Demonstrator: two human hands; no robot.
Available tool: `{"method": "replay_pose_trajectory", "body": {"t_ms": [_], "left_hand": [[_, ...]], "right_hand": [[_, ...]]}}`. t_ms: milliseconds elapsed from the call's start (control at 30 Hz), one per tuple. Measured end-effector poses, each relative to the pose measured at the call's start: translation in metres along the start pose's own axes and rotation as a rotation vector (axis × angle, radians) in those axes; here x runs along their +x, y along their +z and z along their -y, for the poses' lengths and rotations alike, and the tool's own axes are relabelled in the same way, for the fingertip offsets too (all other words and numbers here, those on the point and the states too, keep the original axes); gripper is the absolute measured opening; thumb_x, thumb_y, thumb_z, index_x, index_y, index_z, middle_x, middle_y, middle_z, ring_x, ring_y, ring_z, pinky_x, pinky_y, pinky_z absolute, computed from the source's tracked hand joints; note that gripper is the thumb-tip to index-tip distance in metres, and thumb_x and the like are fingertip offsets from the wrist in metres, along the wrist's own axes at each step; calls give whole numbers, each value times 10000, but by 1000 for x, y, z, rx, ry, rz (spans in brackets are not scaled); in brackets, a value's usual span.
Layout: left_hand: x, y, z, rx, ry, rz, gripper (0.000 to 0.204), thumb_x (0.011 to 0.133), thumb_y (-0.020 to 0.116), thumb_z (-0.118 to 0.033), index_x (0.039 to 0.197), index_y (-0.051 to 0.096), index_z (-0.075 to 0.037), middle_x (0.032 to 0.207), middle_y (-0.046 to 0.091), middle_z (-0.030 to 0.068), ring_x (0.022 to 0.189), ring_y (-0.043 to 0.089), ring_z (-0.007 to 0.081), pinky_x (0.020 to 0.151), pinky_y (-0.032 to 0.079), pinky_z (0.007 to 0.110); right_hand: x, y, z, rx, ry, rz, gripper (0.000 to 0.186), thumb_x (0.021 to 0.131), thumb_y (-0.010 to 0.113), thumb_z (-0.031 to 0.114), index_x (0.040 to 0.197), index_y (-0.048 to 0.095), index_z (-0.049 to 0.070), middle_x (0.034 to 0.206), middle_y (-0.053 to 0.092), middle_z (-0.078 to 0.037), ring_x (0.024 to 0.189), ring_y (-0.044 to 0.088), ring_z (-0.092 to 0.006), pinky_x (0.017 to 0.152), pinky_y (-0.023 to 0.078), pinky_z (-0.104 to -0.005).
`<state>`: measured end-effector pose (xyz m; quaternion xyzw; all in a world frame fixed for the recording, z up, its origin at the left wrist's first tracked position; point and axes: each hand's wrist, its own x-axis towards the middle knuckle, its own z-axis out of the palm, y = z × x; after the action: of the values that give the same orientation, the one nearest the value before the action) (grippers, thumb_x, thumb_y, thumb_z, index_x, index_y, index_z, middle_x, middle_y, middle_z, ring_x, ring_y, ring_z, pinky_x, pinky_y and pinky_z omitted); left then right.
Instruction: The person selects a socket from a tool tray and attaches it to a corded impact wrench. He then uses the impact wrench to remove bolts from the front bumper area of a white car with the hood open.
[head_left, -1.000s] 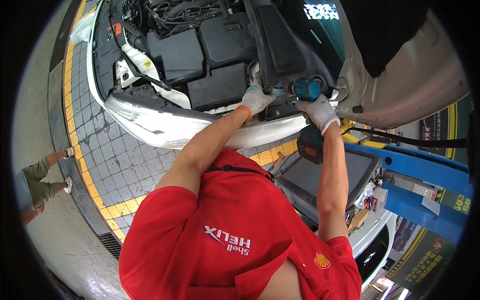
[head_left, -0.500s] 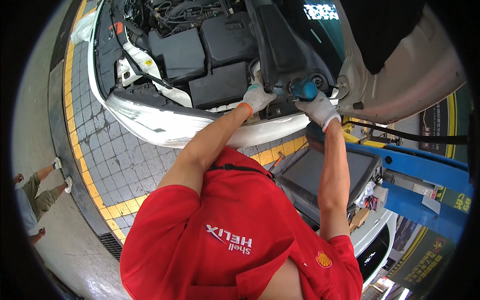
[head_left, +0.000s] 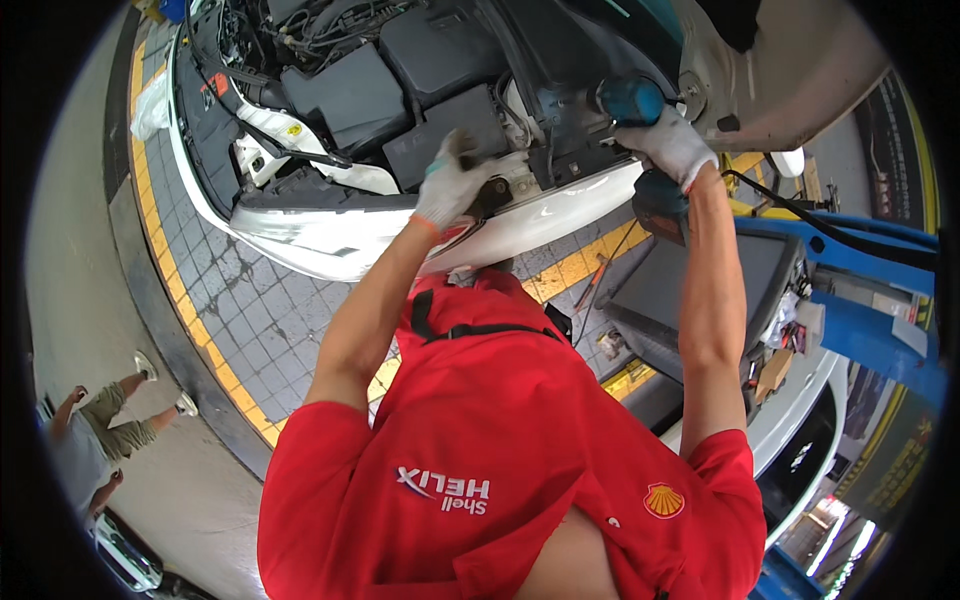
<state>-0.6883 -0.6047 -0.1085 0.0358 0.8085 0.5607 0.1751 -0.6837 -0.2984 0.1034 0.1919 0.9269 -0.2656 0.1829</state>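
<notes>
My right hand (head_left: pixel 672 148), in a pale work glove, is closed round the grip of a teal cordless impact driver (head_left: pixel 632 100). The tool's dark battery base (head_left: pixel 660 205) hangs below the hand, and its nose points left over the black cowl panel (head_left: pixel 570 120) by the windshield. Over the fender edge of a white car (head_left: pixel 590 192), my gloved left hand (head_left: pixel 452 185) has its fingers apart and appears to hold nothing. A black part (head_left: pixel 492 195) lies just beside it; whether they touch I cannot tell.
Black covers (head_left: pixel 345 100) fill the engine bay. An opened car door (head_left: pixel 790 80) stands at the upper right. Right of me are a dark-topped cart (head_left: pixel 650 290), a blue lift arm (head_left: pixel 870 330) and a hanging black cable (head_left: pixel 830 225). Another person (head_left: pixel 110 420) is at the far left.
My left hand has come away from the cowl edge, moving left with its fingers spreading. My right hand has lifted the impact driver slightly up and right. The view has shifted.
</notes>
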Motion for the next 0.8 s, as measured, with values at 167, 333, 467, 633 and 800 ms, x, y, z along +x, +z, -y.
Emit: {"method": "replay_pose_trajectory", "body": {"t_ms": [167, 333, 467, 633, 800], "left_hand": [[-80, -85, 95, -77, 76, -177, 782, 980, 797, -247, 1622, 439, 19, 1431, 655, 182, 1270, 665, 268, 1102, 528, 363], [-170, -148, 206, -148, -163, -481, 734, 999, 766, -216, 1604, 430, 30, 1439, 646, 194, 1164, 687, 227, 934, 573, 348], [-179, -112, 207, -112, -143, -445, 742, 1003, 801, -256, 1570, 443, 61, 1397, 652, 229, 1204, 690, 278, 1011, 583, 393], [-63, 5, 79, 267, 326, -309, 524, 1005, 736, -249, 1480, 608, -71, 1467, 610, 271, 1218, 683, 471, 1048, 571, 495], [44, -28, 89, 682, 249, -50, 327, 1043, 670, -266, 1344, 731, -154, 1251, 774, 185, 1147, 736, 401, 1002, 578, 500]], "right_hand": [[-51, 10, 40, 235, -84, -56, 257, 913, 820, 271, 825, 737, 44, 618, 610, -19, 561, 571, -128, 581, 452, -327], [-75, 69, 47, 649, -183, 7, 161, 931, 822, 165, 877, 752, 30, 659, 627, -7, 562, 561, -124, 561, 457, -302], [-90, 83, 54, 730, -179, -162, 170, 936, 835, 168, 920, 776, 10, 711, 679, -33, 581, 600, -133, 567, 485, -291], [-135, 87, 42, 868, -70, -382, 202, 932, 833, 212, 896, 757, 28, 685, 668, -27, 567, 606, -134, 559, 485, -295], [-172, 95, 20, 819, 38, -368, 193, 918, 829, 204, 941, 740, 35, 695, 638, -18, 584, 595, -127, 573, 486, -299]]}}
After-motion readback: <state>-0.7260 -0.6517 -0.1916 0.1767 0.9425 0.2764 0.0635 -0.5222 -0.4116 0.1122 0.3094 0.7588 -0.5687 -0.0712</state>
